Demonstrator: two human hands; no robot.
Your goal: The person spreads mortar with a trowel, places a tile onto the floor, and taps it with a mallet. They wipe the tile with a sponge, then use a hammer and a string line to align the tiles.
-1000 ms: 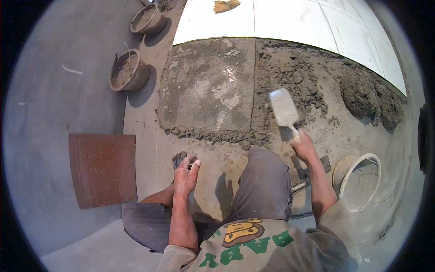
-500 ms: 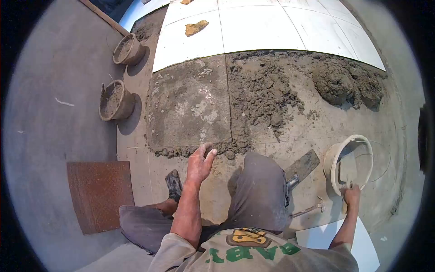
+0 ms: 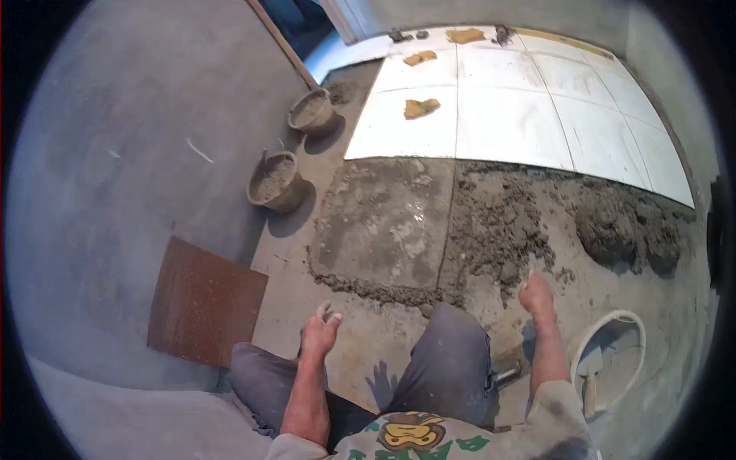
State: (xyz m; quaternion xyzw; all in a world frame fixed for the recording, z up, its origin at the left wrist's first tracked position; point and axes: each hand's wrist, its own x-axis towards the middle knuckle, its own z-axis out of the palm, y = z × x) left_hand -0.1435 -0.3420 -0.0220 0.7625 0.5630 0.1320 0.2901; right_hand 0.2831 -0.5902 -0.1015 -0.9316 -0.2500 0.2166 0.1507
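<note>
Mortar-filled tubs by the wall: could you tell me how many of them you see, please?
2. The nearer tub stands left of the smoothed mortar bed; the farther tub stands beyond it, near the white tiles.

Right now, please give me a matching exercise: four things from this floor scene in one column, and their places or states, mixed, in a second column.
Things:
1. white bucket
2. trowel
3. rust-brown tile
4. right hand

Places or states:
A. lies flat on the grey floor, at the person's left
B. empty, raised over loose mortar
C. stands at the person's right
D. rests inside the bucket

Pairs: 1-C, 2-D, 3-A, 4-B
</note>
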